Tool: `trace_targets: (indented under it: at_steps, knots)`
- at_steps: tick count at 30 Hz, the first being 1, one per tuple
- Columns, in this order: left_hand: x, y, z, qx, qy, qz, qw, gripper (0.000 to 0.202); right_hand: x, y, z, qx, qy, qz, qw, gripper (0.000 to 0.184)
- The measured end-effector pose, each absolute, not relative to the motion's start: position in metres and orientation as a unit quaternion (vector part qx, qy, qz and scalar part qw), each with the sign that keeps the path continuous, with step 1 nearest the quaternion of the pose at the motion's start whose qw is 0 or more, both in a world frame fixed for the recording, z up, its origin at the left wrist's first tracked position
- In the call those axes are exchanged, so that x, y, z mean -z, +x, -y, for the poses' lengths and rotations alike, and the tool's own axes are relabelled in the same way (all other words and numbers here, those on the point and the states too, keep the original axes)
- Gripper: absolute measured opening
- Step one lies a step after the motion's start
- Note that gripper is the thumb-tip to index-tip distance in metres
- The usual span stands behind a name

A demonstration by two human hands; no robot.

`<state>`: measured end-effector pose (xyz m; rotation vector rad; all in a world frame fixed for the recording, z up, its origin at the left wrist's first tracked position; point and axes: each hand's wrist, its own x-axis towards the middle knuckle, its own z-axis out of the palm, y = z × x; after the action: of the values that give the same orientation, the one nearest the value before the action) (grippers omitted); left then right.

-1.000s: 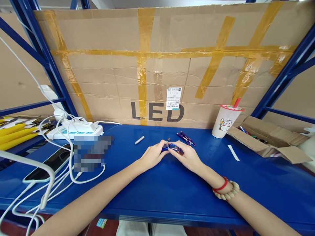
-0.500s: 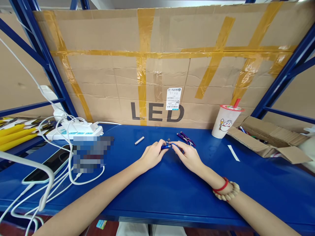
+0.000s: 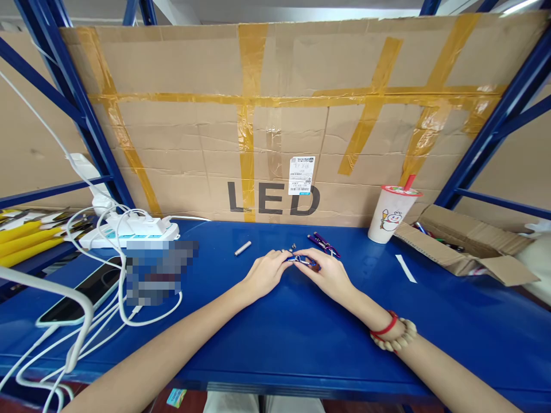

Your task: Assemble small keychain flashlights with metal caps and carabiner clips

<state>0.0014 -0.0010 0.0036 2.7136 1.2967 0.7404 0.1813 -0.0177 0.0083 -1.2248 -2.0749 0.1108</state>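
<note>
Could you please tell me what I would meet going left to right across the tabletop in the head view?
Phone, silver cylinder, left hand, blue object, right hand, cup, open cardboard box.

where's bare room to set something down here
Roomiest: the blue tabletop between left forearm and right forearm. Also bare: right of the right forearm, nearer than the white paper strip. Crowded: left side, with smartphone, white cables and power strip; beyond left hand and right hand, with the purple tool.

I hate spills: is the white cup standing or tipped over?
Upright: the white cup stands on the blue table, lid and red straw uppermost.
</note>
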Motion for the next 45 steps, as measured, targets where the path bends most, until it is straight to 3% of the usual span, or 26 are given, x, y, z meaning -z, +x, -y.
trace_targets:
  at_steps: [45]
  knots:
    - [-0.0022, 0.0023, 0.0023, -0.235, 0.858, -0.456, -0.014, 0.033, -0.0083, 0.1824, 0.0159, -0.029, -0.486, 0.810, 0.327, 0.022]
